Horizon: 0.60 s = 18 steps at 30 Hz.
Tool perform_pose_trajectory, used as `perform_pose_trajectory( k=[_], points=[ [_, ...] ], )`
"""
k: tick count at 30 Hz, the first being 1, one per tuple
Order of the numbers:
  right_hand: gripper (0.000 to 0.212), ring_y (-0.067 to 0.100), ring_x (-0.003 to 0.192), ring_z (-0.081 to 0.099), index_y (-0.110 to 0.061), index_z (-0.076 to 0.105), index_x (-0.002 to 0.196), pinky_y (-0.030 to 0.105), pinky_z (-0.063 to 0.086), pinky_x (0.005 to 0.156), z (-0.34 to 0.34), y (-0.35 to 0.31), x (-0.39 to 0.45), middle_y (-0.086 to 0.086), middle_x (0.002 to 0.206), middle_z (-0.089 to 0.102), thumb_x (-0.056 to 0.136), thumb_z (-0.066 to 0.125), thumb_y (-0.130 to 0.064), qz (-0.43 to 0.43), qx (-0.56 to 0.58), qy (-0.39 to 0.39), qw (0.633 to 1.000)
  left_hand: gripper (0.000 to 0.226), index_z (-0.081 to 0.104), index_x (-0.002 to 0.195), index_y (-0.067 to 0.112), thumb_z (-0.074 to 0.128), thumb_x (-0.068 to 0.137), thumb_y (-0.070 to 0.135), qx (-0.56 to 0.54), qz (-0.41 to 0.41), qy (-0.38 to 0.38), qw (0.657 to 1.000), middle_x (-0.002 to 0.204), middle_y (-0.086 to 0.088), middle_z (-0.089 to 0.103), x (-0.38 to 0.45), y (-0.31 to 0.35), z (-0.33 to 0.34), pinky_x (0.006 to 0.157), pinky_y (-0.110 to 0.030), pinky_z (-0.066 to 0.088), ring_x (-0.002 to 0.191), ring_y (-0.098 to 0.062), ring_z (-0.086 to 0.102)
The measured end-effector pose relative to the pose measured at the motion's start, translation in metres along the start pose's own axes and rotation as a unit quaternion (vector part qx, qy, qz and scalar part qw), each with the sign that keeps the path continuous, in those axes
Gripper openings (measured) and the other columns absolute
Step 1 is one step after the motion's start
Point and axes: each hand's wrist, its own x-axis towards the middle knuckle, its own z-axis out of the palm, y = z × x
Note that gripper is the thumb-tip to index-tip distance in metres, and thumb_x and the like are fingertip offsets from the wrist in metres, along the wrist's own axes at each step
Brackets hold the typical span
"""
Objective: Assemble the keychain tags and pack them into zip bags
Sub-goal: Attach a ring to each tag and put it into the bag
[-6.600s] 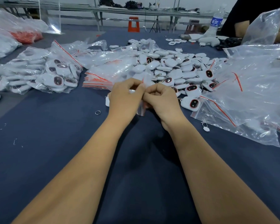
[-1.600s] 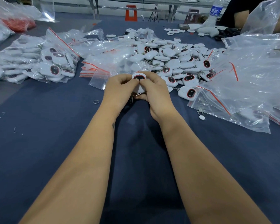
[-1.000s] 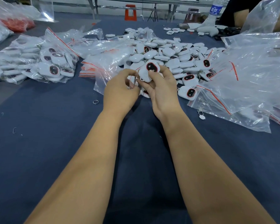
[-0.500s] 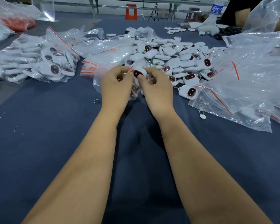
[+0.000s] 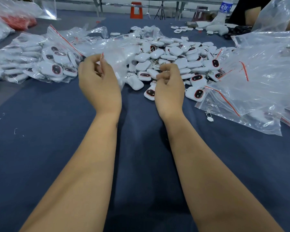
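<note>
Pinching the red-striped mouth of a small clear zip bag [image 5: 115, 64] at eleven o'clock, the left hand [image 5: 99, 84] is seen raised, while the right hand [image 5: 169, 87] is curled at one o'clock over the heap of keychain tags [image 5: 171, 57]; whether anything is gripped there cannot be told. The film is judged light, limp and slippery, best taken at its stiffer zip edge; the tags, smooth rounded white plastic, are judged rigid and best pinched across their flat faces.

Left hand [image 5: 99, 84] raised, thumb and forefinger pinched together; right hand [image 5: 170, 86] lower, fingers curled.
</note>
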Motion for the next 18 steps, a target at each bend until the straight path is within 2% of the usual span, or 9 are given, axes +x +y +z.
perform_pose_trajectory(
  k=[2, 5, 7, 9, 12, 16, 18],
  points=[
    [0.044, 0.006, 0.096, 0.057, -0.017, 0.063, 0.110, 0.027, 0.047, 0.087, -0.002, 0.001, 0.001, -0.005, 0.106, 0.063, 0.079, 0.041, 0.006, 0.013, -0.070, -0.028, 0.997, 0.012, 0.059, 0.096, 0.028, 0.053, 0.088, 0.021, 0.014, 0.002, -0.039, 0.999, 0.081, 0.008, 0.049, 0.000, -0.002, 0.000, 0.073, -0.025, 0.048, 0.072, -0.009, 0.052],
    [0.049, 0.026, 0.117, 0.049, -0.018, 0.065, 0.117, 0.036, 0.041, 0.099, -0.001, 0.004, 0.001, 0.003, 0.120, 0.061, 0.077, 0.046, 0.002, -0.009, -0.214, -0.092, 0.972, 0.032, 0.052, 0.111, 0.030, 0.050, 0.082, 0.017, 0.071, -0.008, -0.193, 0.979, 0.082, 0.008, 0.050, -0.009, -0.004, 0.003, 0.073, -0.036, 0.051, 0.075, -0.018, 0.055],
    [0.048, 0.027, 0.119, 0.042, -0.022, 0.063, 0.120, 0.031, 0.035, 0.098, 0.002, 0.005, 0.001, 0.002, 0.126, 0.056, 0.079, 0.048, -0.003, -0.039, -0.293, -0.126, 0.947, 0.038, 0.042, 0.110, 0.035, 0.048, 0.082, 0.010, 0.103, -0.008, -0.290, 0.952, 0.080, 0.007, 0.051, -0.014, -0.006, 0.005, 0.070, -0.043, 0.052, 0.074, -0.023, 0.058],
    [0.048, 0.028, 0.118, 0.038, -0.026, 0.061, 0.122, 0.027, 0.027, 0.088, 0.003, 0.008, 0.001, 0.000, 0.131, 0.052, 0.079, 0.051, -0.006, -0.062, -0.337, -0.145, 0.928, 0.036, 0.043, 0.101, 0.036, 0.043, 0.084, 0.004, 0.137, 0.009, -0.349, 0.927, 0.083, 0.002, 0.054, -0.016, -0.010, 0.006, 0.067, -0.042, 0.049, 0.076, -0.027, 0.058],
    [0.047, 0.028, 0.118, 0.038, -0.027, 0.062, 0.124, 0.027, 0.023, 0.085, 0.003, 0.011, 0.004, -0.001, 0.133, 0.052, 0.083, 0.050, -0.007, -0.065, -0.339, -0.142, 0.928, 0.033, 0.062, 0.089, 0.026, 0.041, 0.086, 0.000, 0.211, 0.030, -0.369, 0.905, 0.096, -0.008, 0.060, -0.013, -0.015, 0.008, 0.066, -0.032, 0.040, 0.080, -0.025, 0.054],
    [0.038, 0.027, 0.116, 0.040, -0.028, 0.062, 0.125, 0.028, 0.024, 0.086, 0.005, 0.012, 0.005, -0.001, 0.129, 0.055, 0.092, 0.048, -0.016, -0.068, -0.340, -0.137, 0.928, 0.035, 0.072, 0.103, 0.016, 0.046, 0.086, 0.000, 0.253, 0.009, -0.349, 0.902, 0.112, -0.010, 0.065, -0.012, -0.017, 0.008, 0.074, -0.028, 0.042, 0.094, -0.025, 0.060],
    [0.024, 0.027, 0.110, 0.044, -0.025, 0.065, 0.110, 0.031, 0.028, 0.085, 0.005, 0.012, 0.004, 0.001, 0.114, 0.061, 0.095, 0.047, -0.021, -0.065, -0.330, -0.127, 0.933, 0.034, 0.072, 0.106, 0.015, 0.048, 0.086, 0.002, 0.276, 0.008, -0.327, 0.904, 0.117, -0.009, 0.065, -0.010, -0.016, 0.007, 0.078, -0.029, 0.044, 0.100, -0.027, 0.060]
  ],
)
